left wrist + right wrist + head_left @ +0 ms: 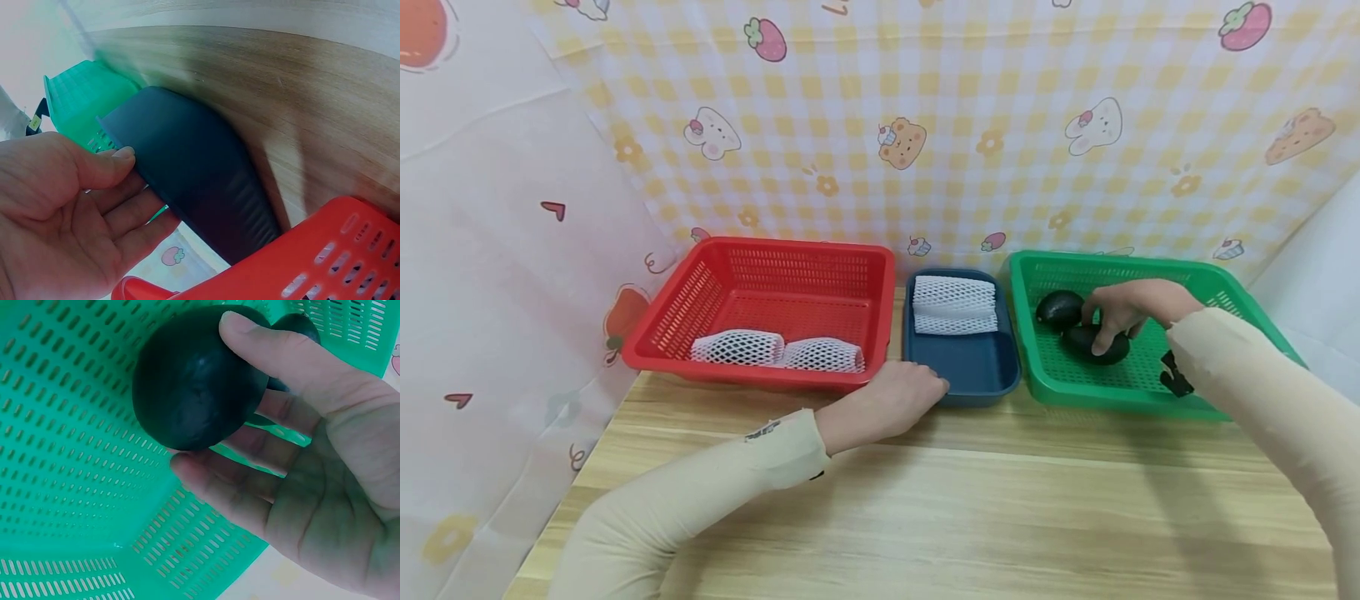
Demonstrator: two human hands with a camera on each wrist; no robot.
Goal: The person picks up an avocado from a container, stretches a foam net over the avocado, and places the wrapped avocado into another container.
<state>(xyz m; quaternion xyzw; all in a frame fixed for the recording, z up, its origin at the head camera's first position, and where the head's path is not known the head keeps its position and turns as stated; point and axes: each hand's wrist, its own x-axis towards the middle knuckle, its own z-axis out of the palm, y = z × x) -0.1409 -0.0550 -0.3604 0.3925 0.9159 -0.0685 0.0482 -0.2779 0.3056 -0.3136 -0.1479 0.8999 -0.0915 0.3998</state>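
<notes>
My right hand reaches into the green basket and grips a dark avocado, thumb on one side and fingers on the other, as the right wrist view confirms. Beside it in the basket lies a second avocado. With thumb and fingers, my left hand pinches the near rim of the blue tray. Toward the back of that tray lie white foam net sleeves, with nothing visible inside them.
On the left stands a red basket with two net-wrapped things along its near side; their contents are hard to make out. All three containers stand side by side on a wooden table, before a patterned curtain.
</notes>
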